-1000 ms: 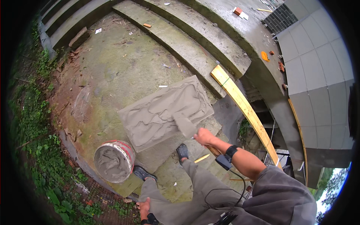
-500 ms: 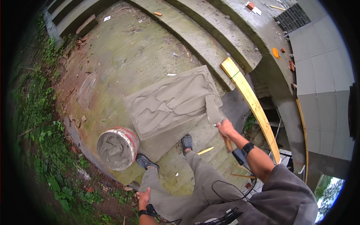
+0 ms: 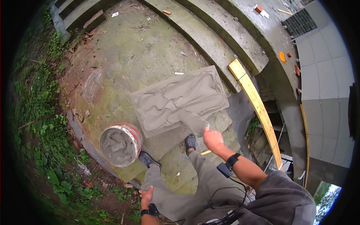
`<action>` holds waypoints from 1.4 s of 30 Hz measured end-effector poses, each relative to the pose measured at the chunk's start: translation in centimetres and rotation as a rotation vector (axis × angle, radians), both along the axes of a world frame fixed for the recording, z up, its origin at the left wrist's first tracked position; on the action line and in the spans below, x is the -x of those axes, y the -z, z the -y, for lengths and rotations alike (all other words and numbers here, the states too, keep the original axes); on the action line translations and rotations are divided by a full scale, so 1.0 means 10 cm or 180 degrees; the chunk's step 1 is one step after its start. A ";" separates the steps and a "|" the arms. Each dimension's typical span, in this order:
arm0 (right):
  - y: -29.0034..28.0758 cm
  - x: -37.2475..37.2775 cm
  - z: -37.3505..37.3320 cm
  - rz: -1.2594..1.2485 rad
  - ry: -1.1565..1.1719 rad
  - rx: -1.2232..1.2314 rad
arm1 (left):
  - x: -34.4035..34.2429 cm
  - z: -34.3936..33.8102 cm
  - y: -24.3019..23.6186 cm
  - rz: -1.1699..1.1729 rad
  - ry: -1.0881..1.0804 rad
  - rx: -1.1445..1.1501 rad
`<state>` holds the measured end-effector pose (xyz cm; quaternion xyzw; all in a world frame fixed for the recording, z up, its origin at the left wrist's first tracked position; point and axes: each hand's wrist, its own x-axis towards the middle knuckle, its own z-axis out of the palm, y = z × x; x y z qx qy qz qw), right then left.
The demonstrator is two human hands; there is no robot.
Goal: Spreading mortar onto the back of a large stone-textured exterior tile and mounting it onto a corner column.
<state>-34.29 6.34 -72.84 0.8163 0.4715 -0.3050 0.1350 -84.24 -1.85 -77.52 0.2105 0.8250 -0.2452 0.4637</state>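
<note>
In my right hand (image 3: 213, 140) is a trowel, its handle hidden in my closed fingers. The trowel's grey blade (image 3: 194, 123) lies over the near long edge of a rectangular slab, its tip in the mortar. Wet grey mortar (image 3: 176, 99) covers the slab's top (image 3: 150, 132) in ridges and smeared swirls. My left hand (image 3: 147, 194) rests against my left trouser leg near the knee, with nothing in it and its fingers laid along the cloth. A round bucket (image 3: 137, 135) with a red and white side stands left of my feet, holding more mortar.
A long yellow wooden plank (image 3: 257, 108) leans right of the slab, beside a gap in the steps. Curved concrete steps (image 3: 210, 41) rise beyond. Green plants (image 3: 45, 150) border the left. My shoes (image 3: 150, 159) stand close to the slab and bucket.
My right hand has swept the trowel left, from the slab's right end to the middle of its near edge, marking the mortar there. My left hand stays on my leg.
</note>
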 end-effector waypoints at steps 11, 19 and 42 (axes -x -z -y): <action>-0.32 -0.65 -1.30 -0.0032 0.0124 -0.0729 | 0.10 -0.03 0.13 -0.0151 -0.0097 0.0074; 0.11 -1.11 -2.32 0.0331 -0.0341 -0.0223 | 0.42 0.27 0.60 -0.0409 -0.0240 0.0323; 0.19 -2.44 -0.67 -0.2379 0.3270 -0.0632 | 0.36 -0.07 0.69 -0.0225 0.1104 0.0115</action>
